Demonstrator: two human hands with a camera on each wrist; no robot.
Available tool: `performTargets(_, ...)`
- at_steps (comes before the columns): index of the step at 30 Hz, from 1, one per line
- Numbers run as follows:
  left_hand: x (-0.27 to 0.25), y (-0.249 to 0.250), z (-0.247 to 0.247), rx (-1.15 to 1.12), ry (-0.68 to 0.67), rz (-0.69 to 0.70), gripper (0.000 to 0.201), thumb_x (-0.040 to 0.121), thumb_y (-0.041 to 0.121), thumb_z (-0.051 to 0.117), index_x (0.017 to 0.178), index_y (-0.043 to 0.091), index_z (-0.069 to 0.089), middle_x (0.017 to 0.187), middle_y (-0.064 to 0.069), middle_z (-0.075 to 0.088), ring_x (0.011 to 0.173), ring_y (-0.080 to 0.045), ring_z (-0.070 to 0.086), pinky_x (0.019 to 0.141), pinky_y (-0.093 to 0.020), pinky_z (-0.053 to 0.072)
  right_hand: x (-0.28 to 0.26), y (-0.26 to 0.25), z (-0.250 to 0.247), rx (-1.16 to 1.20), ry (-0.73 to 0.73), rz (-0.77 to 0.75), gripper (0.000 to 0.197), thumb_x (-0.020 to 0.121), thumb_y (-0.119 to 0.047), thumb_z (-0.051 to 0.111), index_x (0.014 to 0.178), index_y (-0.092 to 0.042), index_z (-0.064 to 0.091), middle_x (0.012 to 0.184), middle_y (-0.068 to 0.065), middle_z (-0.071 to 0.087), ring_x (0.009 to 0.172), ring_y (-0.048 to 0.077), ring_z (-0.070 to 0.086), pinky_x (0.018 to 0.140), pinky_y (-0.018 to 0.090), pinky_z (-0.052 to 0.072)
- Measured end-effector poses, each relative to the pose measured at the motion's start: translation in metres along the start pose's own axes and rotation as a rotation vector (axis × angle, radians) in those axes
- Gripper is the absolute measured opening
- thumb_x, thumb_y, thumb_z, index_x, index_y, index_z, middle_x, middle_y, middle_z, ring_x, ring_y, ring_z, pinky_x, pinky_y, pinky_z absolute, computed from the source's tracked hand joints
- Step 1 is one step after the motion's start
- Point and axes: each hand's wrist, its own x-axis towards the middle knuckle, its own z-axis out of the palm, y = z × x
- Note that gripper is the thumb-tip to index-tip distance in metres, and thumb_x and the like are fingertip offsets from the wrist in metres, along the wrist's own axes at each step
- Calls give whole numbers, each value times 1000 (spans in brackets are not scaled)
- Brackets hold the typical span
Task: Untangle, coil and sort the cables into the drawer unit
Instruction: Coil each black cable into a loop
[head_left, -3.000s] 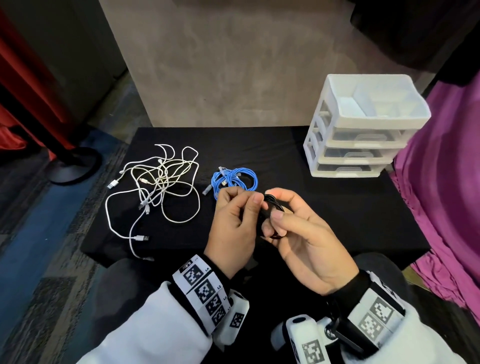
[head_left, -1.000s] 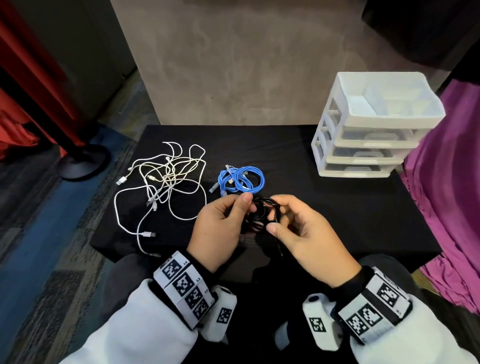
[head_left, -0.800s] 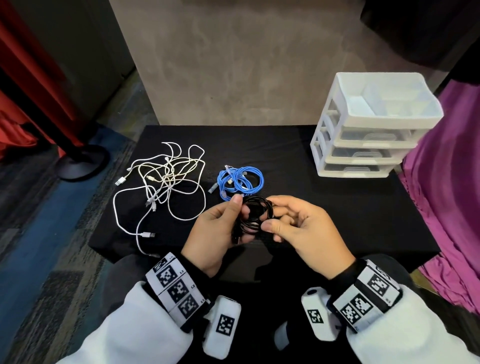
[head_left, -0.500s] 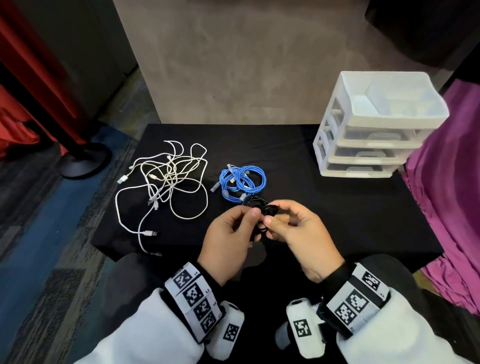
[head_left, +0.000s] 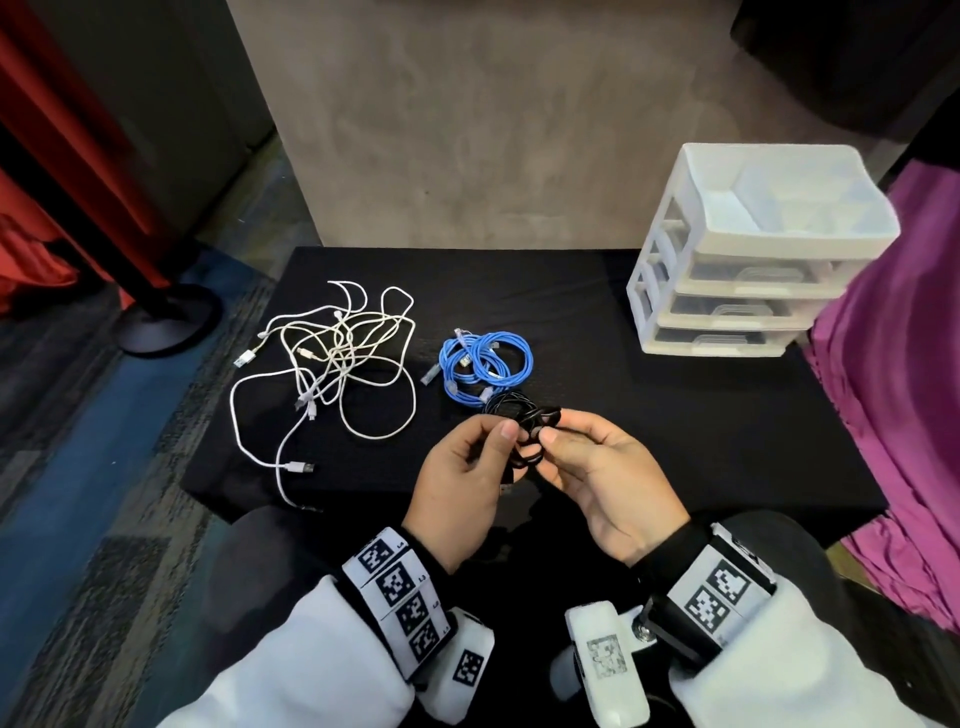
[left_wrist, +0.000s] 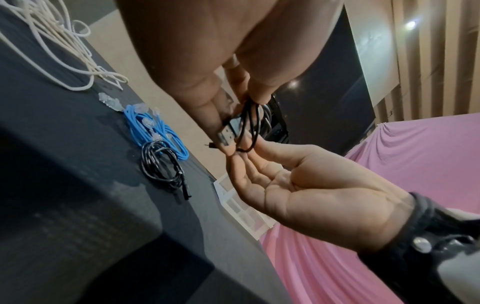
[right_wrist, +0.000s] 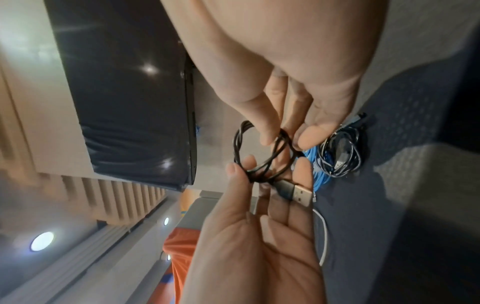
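Note:
A small black cable coil hangs above the table's near edge, between both hands. My left hand pinches it at the side where the USB plug sticks out. My right hand pinches the opposite side between thumb and fingers. In the right wrist view the black cable coil shows as a small round loop. A second black coil lies on the cloth beside a blue coil. Further left sprawls a white cable tangle. The white drawer unit stands at the far right, drawers closed.
The table is covered in black cloth and is small, with carpet floor to its left. Pink fabric hangs close by the table's right side. A black stand base sits on the floor at the far left.
Both hands have drawn closer together and pulled the black coil into a tighter loop. The cables on the table have not moved.

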Motion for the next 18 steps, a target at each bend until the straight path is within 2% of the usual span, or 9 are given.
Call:
performTargets(2, 2, -5, -3, -6, -21, -29, 22, 104, 25, 57, 95, 12, 72, 88, -7, 73, 88, -20, 69, 91, -52, 57, -2, 1, 3, -11, -12, -25, 31, 93, 14, 63, 124, 9, 61, 97, 22, 78, 82, 26, 79, 69, 30, 64)
performTargets(5, 2, -9, -6, -49, -20, -86, 25, 102, 34, 58, 93, 16, 72, 88, -5, 72, 87, -24, 67, 93, -57, 54, -3, 2, 4, -30, -3, 22, 32, 91, 14, 65, 123, 8, 62, 106, 28, 76, 84, 29, 78, 69, 34, 65)
performTargets(7, 3, -11, -6, -80, 7, -121, 27, 102, 35, 58, 91, 15, 72, 85, -4, 71, 84, -22, 66, 89, -54, 54, -2, 2, 2, -36, 5, 56, 33, 91, 13, 67, 122, 6, 63, 113, 28, 74, 88, 28, 76, 73, 33, 66)
performTargets(9, 5, -14, -5, -55, 50, -133, 27, 104, 31, 56, 90, 14, 71, 84, -5, 73, 81, -19, 67, 85, -48, 55, -1, 2, 2, -57, 26, 39, 30, 90, 12, 68, 118, -1, 65, 107, 21, 77, 86, 23, 73, 72, 26, 61)
performTargets(11, 8, -17, -6, 40, 99, -110, 29, 105, 29, 54, 89, 15, 73, 88, -5, 76, 84, -14, 68, 87, -36, 54, -1, 3, 4, -66, 16, 6, 26, 91, 11, 68, 109, -8, 64, 100, 17, 75, 81, 18, 70, 69, 24, 57)
performTargets(14, 12, -15, -7, 119, 141, -80, 29, 106, 28, 53, 90, 15, 74, 88, 1, 77, 83, -3, 67, 81, -18, 50, -3, 5, 7, -87, -27, -5, 23, 93, 9, 67, 105, -10, 62, 94, 13, 72, 75, 15, 65, 66, 22, 57)
performTargets(16, 14, -14, -8, 142, 135, -81, 28, 105, 29, 53, 91, 16, 74, 88, 2, 77, 83, -4, 68, 80, -18, 51, -3, 6, 7, -91, -35, -31, 22, 93, 9, 66, 105, -10, 62, 91, 12, 72, 75, 14, 66, 67, 23, 56)
performTargets(17, 15, -14, -9, 138, 116, -94, 28, 105, 30, 53, 92, 16, 74, 87, 1, 76, 83, -8, 68, 82, -24, 54, -2, 6, 6, -88, -33, -44, 22, 94, 8, 66, 106, -9, 62, 91, 11, 72, 75, 14, 68, 68, 23, 56)
performTargets(18, 16, -14, -11, 116, 76, -124, 27, 106, 30, 53, 93, 17, 74, 87, -1, 76, 83, -14, 69, 86, -34, 58, -1, 5, 6, -80, -31, -51, 22, 94, 8, 65, 107, -9, 63, 91, 12, 73, 75, 14, 70, 69, 23, 56)
